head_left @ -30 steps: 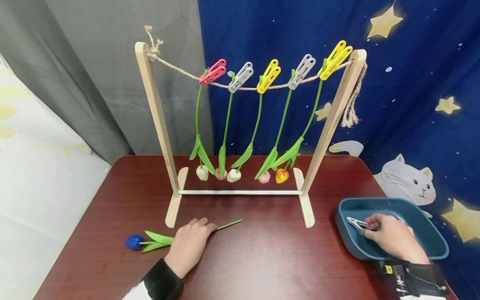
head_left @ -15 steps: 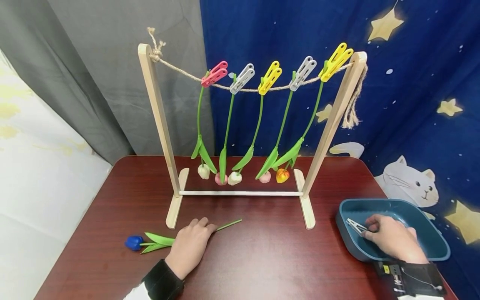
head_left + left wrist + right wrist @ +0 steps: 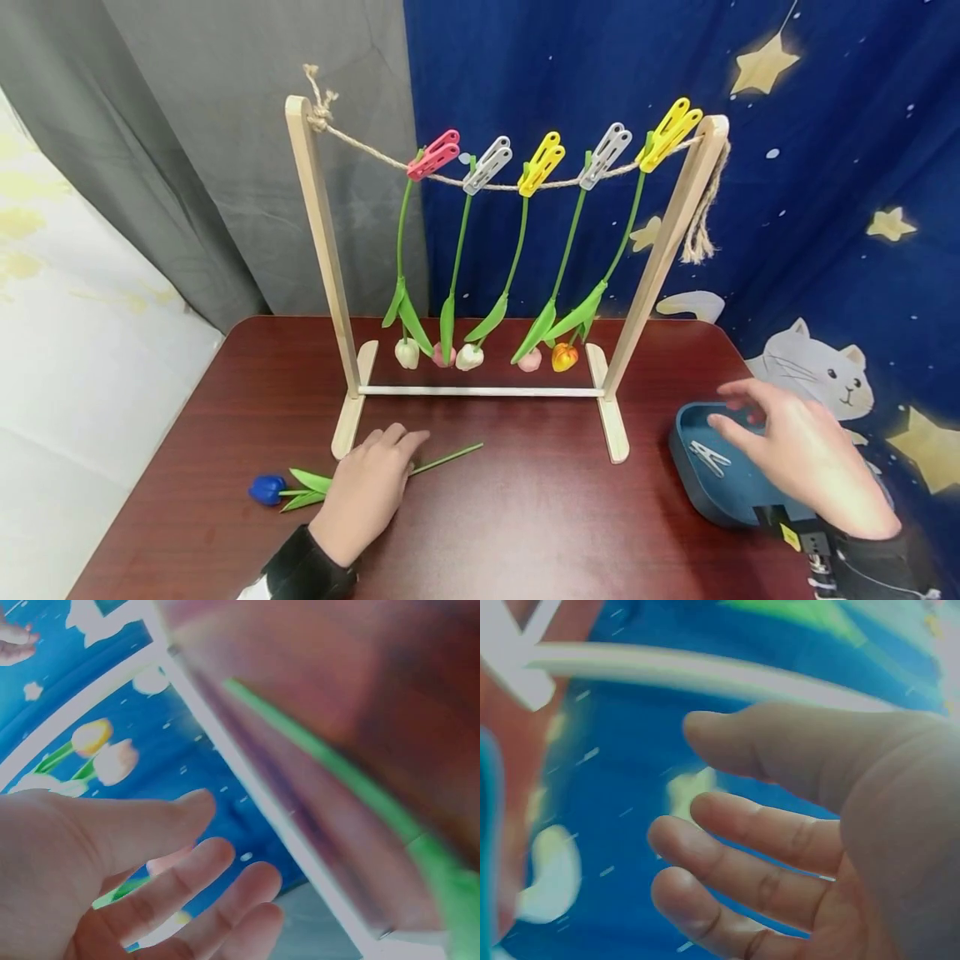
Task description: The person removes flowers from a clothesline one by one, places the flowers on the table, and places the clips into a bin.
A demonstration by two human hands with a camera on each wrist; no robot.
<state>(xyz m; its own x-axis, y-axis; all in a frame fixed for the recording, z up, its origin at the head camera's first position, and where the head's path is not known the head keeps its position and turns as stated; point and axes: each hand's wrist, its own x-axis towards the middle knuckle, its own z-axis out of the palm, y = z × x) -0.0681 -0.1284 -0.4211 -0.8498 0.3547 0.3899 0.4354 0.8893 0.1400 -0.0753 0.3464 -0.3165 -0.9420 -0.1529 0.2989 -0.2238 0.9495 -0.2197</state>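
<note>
The right hand (image 3: pixel 810 450) hovers above the tray (image 3: pixel 692 487) at the right, thumb and fingers spread, nothing between them. A pale clip (image 3: pixel 708 459) lies loose in the tray's left part. The left hand (image 3: pixel 367 492), palm over the blue tulip (image 3: pixel 267 490), is loosely spread too; the left wrist view shows the stem apart from its fingertips. That tulip lies on the near part of the table (image 3: pixel 525 533), bloom left, stem end right.

Farther back stands a wooden rack (image 3: pixel 662 258), five tulips (image 3: pixel 577 312) hanging bloom-down from its rope (image 3: pixel 367 150), each from a plastic clip (image 3: pixel 542 165).

I'd judge the work is at fetching flower and clip for another hanging, neither yet gripped. Next calls for pinching both, then raising the stem end to the rope's free stretch near the left post (image 3: pixel 322 242)
</note>
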